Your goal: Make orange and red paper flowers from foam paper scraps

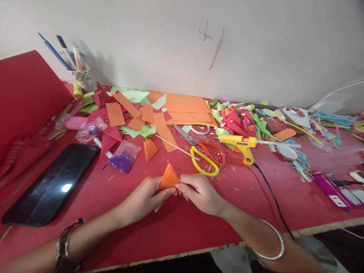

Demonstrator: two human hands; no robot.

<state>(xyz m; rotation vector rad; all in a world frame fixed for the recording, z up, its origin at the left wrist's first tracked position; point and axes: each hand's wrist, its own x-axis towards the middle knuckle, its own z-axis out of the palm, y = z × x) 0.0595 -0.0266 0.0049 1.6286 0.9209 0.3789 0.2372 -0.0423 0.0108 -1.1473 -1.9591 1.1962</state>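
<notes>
Both hands hold a folded piece of orange paper (169, 177) above the front part of the red table. My left hand (145, 198) pinches its left side and lower edge, thumb on top. On the right, my right hand (201, 192) grips the lower right corner between thumb and fingers. The paper's tip points away from me. Just beyond lies another folded orange paper piece (149, 150). Scissors (199, 146) with a red and a yellow handle loop rest to the right, a thin stick (178, 148) lying against them.
A yellow glue gun (241, 145) with a black cord lies right of the scissors. Paper scraps (127, 110) and orange sheets (184, 104) cover the back. Small paper cones (233, 119) are heaped nearby. A phone (52, 184) lies left; a pen cup (84, 79) stands behind. A purple power strip (337, 191) sits right.
</notes>
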